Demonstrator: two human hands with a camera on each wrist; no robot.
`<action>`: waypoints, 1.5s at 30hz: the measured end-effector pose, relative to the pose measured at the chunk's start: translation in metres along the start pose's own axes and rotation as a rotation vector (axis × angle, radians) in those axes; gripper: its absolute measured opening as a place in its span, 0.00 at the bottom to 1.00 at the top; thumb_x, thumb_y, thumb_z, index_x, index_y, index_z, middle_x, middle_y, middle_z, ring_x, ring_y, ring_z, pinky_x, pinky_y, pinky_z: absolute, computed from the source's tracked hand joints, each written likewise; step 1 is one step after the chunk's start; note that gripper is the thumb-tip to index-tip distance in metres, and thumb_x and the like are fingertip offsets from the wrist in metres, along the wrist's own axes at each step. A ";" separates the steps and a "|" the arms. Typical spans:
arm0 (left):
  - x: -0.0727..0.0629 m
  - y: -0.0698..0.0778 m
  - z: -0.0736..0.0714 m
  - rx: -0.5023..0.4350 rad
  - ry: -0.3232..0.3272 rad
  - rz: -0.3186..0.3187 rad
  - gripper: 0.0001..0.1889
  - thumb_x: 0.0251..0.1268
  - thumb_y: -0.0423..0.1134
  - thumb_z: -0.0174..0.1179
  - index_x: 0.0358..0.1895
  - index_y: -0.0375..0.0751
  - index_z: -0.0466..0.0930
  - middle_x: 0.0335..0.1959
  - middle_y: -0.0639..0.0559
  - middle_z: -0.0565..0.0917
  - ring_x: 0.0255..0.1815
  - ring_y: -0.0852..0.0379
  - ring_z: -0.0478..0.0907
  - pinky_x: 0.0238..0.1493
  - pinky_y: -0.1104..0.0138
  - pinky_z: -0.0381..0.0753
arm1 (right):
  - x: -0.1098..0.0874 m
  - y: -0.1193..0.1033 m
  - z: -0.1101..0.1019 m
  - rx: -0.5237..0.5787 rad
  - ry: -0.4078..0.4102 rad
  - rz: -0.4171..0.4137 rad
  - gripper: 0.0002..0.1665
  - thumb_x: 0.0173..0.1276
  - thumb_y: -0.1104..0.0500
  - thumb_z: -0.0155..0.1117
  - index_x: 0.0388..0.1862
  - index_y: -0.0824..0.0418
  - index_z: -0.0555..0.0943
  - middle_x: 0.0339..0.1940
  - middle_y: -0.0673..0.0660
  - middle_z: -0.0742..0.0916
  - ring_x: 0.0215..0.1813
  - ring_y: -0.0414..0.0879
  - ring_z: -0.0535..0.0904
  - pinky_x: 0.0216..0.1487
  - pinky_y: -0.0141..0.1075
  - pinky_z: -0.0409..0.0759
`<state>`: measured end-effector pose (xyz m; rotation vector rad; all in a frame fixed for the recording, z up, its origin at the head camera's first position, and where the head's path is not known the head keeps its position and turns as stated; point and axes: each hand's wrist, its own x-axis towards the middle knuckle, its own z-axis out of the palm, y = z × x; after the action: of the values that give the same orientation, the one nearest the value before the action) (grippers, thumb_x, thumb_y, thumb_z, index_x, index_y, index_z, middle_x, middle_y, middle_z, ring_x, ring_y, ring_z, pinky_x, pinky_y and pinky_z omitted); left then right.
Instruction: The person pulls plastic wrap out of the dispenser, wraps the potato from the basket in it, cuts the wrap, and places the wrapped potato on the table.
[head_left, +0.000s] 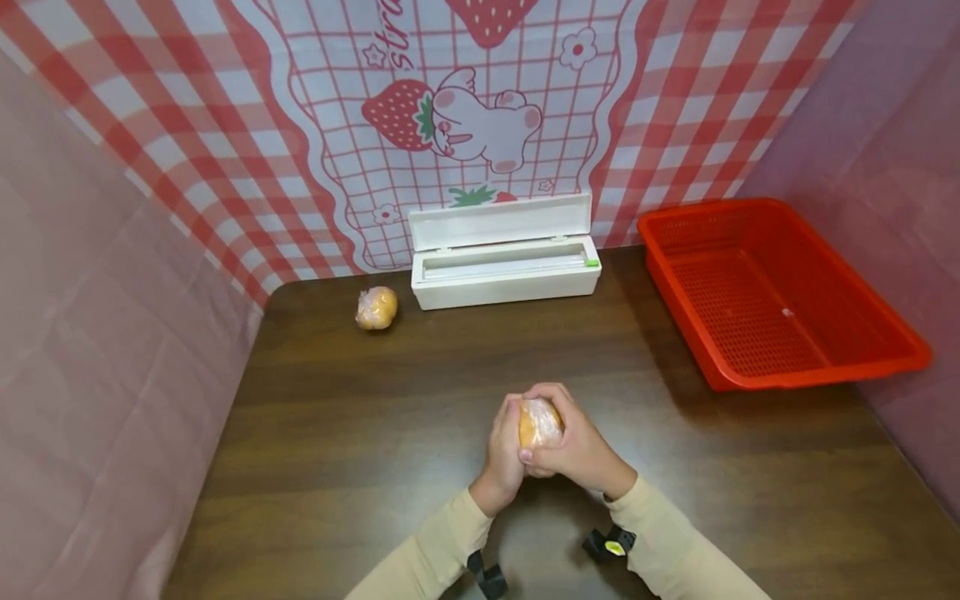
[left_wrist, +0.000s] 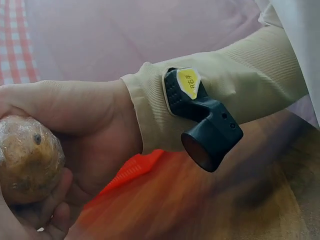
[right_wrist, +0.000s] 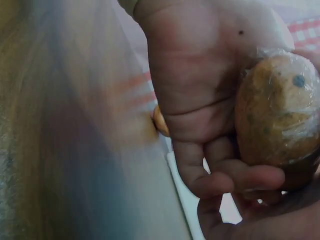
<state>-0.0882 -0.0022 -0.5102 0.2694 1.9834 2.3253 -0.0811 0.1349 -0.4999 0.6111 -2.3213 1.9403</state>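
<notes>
Both hands hold a potato [head_left: 538, 423] wrapped in clear cling film, above the front middle of the table. My left hand [head_left: 501, 454] cups its left side, fingers curled under it. Around the right side curl the fingers of my right hand [head_left: 585, 446], with the thumb across the front. In the left wrist view the film on the potato [left_wrist: 31, 159] is wrinkled, and a dark spot shows. The right wrist view has the same potato [right_wrist: 277, 112] against the left palm [right_wrist: 195, 85]. Its underside is hidden by the hands.
A second wrapped potato [head_left: 377, 308] lies at the back left of the wooden table [head_left: 337, 417]. Beside it stands a white cling film box [head_left: 506, 287], lid up, with a roll inside. A red plastic basket [head_left: 712, 354] with a small pale scrap stands at the right.
</notes>
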 end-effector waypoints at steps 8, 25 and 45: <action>-0.001 -0.005 -0.005 -0.011 -0.126 0.163 0.24 0.85 0.42 0.27 0.57 0.28 0.70 0.47 0.31 0.76 0.42 0.58 0.76 0.39 0.68 0.78 | -0.001 0.010 0.001 0.093 -0.042 -0.071 0.38 0.51 0.68 0.78 0.60 0.62 0.72 0.69 0.62 0.76 0.67 0.53 0.74 0.62 0.41 0.74; -0.007 -0.011 -0.009 -0.007 -0.162 0.140 0.24 0.85 0.40 0.27 0.56 0.20 0.68 0.45 0.28 0.76 0.42 0.60 0.76 0.44 0.69 0.78 | -0.002 0.018 0.007 0.072 -0.013 -0.119 0.26 0.56 0.71 0.71 0.54 0.62 0.74 0.61 0.62 0.83 0.61 0.49 0.79 0.57 0.37 0.77; -0.012 -0.021 -0.014 0.047 -0.146 0.170 0.23 0.83 0.34 0.27 0.56 0.20 0.71 0.50 0.28 0.76 0.52 0.57 0.73 0.58 0.67 0.73 | -0.004 0.025 0.006 0.094 -0.072 -0.080 0.16 0.65 0.72 0.62 0.50 0.59 0.79 0.55 0.60 0.85 0.59 0.47 0.81 0.58 0.37 0.78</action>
<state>-0.0800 -0.0144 -0.5339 0.6156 2.0183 2.2812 -0.0846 0.1330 -0.5257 0.7815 -2.2191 2.0329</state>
